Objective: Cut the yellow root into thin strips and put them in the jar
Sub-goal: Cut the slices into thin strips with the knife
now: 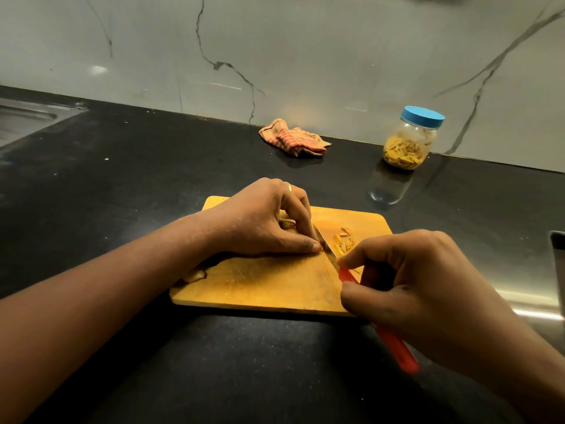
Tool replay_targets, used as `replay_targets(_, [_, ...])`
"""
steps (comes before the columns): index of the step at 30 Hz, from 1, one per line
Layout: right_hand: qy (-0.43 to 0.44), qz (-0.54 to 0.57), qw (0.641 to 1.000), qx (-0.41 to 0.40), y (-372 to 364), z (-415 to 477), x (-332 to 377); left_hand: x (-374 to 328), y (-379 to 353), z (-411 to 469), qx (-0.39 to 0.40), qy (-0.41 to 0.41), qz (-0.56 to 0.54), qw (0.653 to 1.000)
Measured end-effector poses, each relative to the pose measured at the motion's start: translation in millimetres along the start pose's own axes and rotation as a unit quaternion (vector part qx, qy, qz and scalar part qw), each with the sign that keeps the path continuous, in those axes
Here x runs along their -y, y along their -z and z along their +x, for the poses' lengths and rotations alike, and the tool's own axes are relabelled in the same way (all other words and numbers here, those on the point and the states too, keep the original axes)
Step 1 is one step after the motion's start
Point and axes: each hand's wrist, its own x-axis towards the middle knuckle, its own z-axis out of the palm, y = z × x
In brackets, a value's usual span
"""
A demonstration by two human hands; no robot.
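Note:
A wooden cutting board (269, 286) lies on the black counter. My left hand (263, 221) presses a piece of yellow root (287, 223) down on the board; most of the piece is hidden under my fingers. My right hand (406, 280) grips a red-handled knife (394, 344), whose blade (325, 247) rests against my left fingertips. Several cut yellow strips (344, 240) lie to the right of the blade. Another root scrap (195, 275) sits at the board's left edge. A clear jar (409, 142) with a blue lid on it stands far right, holding yellow strips.
A crumpled striped cloth (295, 139) lies by the marble back wall. A steel sink (24, 117) is at the far left. A metal surface (538, 301) shows at the right edge of the counter.

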Motion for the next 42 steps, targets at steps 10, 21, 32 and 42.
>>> replay_targets(10, [0.024,-0.035,0.999,0.003,-1.5,4.9,-1.7,1.1,-0.5,1.0,-0.001,0.003,0.022,1.000])
replay_targets(21, [0.014,-0.028,0.999,-0.027,5.8,-13.4,-4.1,4.5,12.1,-2.5,0.059,-0.013,0.044,0.997])
replay_targets(32, [0.008,-0.004,1.000,-0.004,0.1,-1.9,0.0,7.3,17.1,-1.8,0.087,-0.036,0.081,0.992])
replay_targets(42, [0.004,0.018,1.000,0.006,-0.2,4.5,-0.2,8.3,17.0,0.0,0.091,-0.040,0.091,0.991])
